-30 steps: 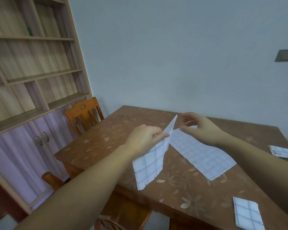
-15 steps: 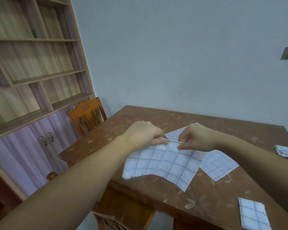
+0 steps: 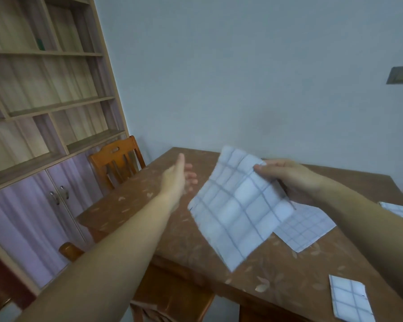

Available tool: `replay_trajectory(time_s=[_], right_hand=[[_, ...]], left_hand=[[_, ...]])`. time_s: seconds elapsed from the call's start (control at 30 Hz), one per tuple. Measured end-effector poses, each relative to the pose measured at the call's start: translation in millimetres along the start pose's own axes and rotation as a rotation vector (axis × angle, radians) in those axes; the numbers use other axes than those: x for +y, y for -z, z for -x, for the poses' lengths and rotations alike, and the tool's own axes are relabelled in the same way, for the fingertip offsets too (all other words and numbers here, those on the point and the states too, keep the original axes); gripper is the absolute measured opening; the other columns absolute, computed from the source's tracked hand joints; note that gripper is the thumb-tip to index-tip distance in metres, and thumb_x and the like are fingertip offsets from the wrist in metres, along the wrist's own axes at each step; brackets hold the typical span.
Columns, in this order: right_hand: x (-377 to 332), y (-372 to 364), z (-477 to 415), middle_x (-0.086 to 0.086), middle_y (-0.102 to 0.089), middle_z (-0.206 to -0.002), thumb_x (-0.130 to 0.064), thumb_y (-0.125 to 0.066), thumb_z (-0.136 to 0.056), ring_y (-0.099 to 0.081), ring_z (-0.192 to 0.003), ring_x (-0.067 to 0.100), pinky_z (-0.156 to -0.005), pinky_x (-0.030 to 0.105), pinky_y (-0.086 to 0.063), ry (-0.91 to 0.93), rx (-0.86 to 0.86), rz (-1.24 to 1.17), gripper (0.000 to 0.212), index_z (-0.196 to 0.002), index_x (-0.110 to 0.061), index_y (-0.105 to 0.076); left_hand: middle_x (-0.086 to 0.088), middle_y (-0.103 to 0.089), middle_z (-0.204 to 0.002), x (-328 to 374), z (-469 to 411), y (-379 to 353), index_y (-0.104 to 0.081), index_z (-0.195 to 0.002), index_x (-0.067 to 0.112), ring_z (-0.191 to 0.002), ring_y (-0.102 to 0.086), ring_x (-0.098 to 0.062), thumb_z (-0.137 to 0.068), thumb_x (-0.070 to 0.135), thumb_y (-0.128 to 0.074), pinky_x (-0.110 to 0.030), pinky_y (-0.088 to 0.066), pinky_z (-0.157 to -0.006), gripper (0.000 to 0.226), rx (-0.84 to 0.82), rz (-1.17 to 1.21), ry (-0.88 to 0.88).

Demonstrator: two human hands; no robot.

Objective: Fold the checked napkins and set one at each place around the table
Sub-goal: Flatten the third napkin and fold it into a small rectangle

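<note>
My right hand (image 3: pixel 286 176) pinches the top corner of a white checked napkin (image 3: pixel 237 208), which hangs tilted above the brown table (image 3: pixel 149 205). My left hand (image 3: pixel 178 176) is off the cloth, to its left, fingers spread and blurred. A second checked napkin (image 3: pixel 305 227) lies flat on the table, partly hidden behind the held one. A folded napkin (image 3: pixel 350 299) rests at the near right edge. Another folded napkin (image 3: pixel 399 210) sits at the far right edge.
A wooden chair (image 3: pixel 116 161) stands at the table's left side, and another chair (image 3: pixel 170 296) is tucked under the near edge. A tall shelf unit with purple cabinet doors (image 3: pixel 37 201) fills the left wall. A pale wall runs behind the table.
Both hands held the napkin low over the table. Now my left hand has let go and moved left, and my right hand has lifted the napkin up alone.
</note>
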State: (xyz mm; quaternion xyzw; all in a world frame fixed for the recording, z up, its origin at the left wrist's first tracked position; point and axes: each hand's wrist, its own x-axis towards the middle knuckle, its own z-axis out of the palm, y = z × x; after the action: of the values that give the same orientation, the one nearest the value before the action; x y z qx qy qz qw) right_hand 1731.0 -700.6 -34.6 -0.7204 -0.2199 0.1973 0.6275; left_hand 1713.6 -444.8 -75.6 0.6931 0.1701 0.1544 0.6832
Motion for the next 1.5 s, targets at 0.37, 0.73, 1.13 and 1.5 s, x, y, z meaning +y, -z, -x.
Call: replay_trajectory(time_s=[0.37, 0.73, 1.13, 1.5], right_hand=[[49, 4, -1, 0.011, -0.069, -0.095, -0.018, -0.058, -0.093, -0.065, -0.084, 0.027, -0.072, 0.037, -0.053, -0.21, 0.446, -0.12, 0.017, -0.101, -0.004, -0.065], [58, 29, 17, 0.007, -0.075, -0.099, -0.018, -0.066, -0.089, -0.069, -0.094, 0.023, -0.092, 0.036, -0.052, -0.184, 0.36, 0.019, 0.016, -0.098, -0.006, -0.072], [37, 29, 13, 0.002, -0.074, -0.098, -0.012, -0.072, -0.082, -0.066, -0.093, 0.017, -0.072, 0.026, -0.048, 0.019, 0.46, 0.272, 0.018, -0.098, -0.019, -0.074], [22, 31, 8, -0.006, -0.057, -0.092, -0.024, -0.061, -0.092, -0.054, -0.079, 0.005, -0.07, 0.023, -0.038, 0.208, 0.42, 0.819, 0.011, -0.088, -0.018, -0.069]], left_hand=[[-0.016, -0.071, -0.114, -32, 30, -33, -0.069, -0.116, 0.011, -0.107, -0.067, -0.033, -0.09, 0.072, -0.034, -0.053, -0.048, -0.098, 0.075, -0.504, 0.256, 0.488], [-0.011, -0.074, -0.1, -23, 35, -48, -0.071, -0.096, 0.011, -0.084, -0.072, -0.022, -0.09, 0.019, -0.068, -0.036, -0.058, -0.079, 0.011, -0.299, 0.054, 0.103], [0.0, -0.074, -0.091, -4, 40, -44, -0.071, -0.089, 0.018, -0.08, -0.07, -0.014, -0.085, 0.021, -0.072, -0.028, -0.057, -0.07, 0.005, -0.183, -0.026, -0.046], [0.004, -0.062, -0.106, -7, 22, -30, -0.064, -0.102, 0.022, -0.094, -0.057, -0.012, -0.079, 0.019, -0.076, -0.024, -0.046, -0.077, 0.026, 0.016, -0.33, -0.171]])
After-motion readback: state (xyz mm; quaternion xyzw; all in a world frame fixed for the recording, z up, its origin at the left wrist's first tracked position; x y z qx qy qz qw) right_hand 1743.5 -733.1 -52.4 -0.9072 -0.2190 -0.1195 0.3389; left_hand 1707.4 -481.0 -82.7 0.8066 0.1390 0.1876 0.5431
